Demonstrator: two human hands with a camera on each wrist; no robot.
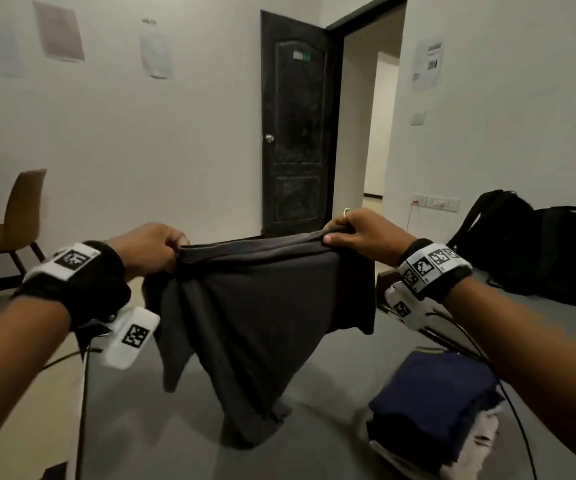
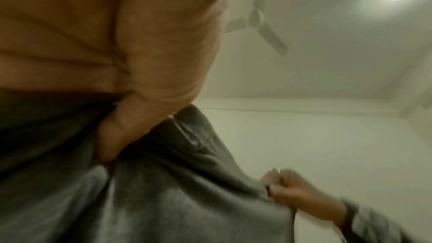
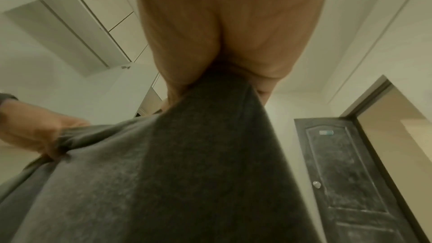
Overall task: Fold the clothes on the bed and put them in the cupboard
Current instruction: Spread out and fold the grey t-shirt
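- Our left hand (image 1: 148, 247) pinches one end of the top edge of the dark grey garment (image 1: 262, 323), fingers curled round a bunched fold of cloth.
- Our right hand (image 1: 359, 237) grips the other end of that same edge, thumb on the near side and fingers wrapped over the far side; a ring shows on one finger.
- Between the two hands the edge runs nearly level and fairly taut, and the garment hangs down from it in loose folds.
- The garment is held up above the bed (image 1: 331, 375); its lowest point seems to touch the grey sheet, though the dim head view does not settle that.
- In the left wrist view the thumb presses into the grey cloth and the right hand (image 2: 297, 195) shows blurred at the far end; the right wrist view shows the cloth clamped in the palm and the left hand (image 3: 35, 132) at the other end.
- On the bed, to the right of the garment and nearer to us, lies a stack of folded clothes (image 1: 435, 410) with a navy piece on top.
- Farther right of the garment, at the bed's far side, rest black backpacks (image 1: 539, 251).
- Beyond the garment stands a dark door (image 1: 295, 133), open beside a doorway.
- To the left of the garment, off the bed, stands a brown chair (image 1: 19, 216).
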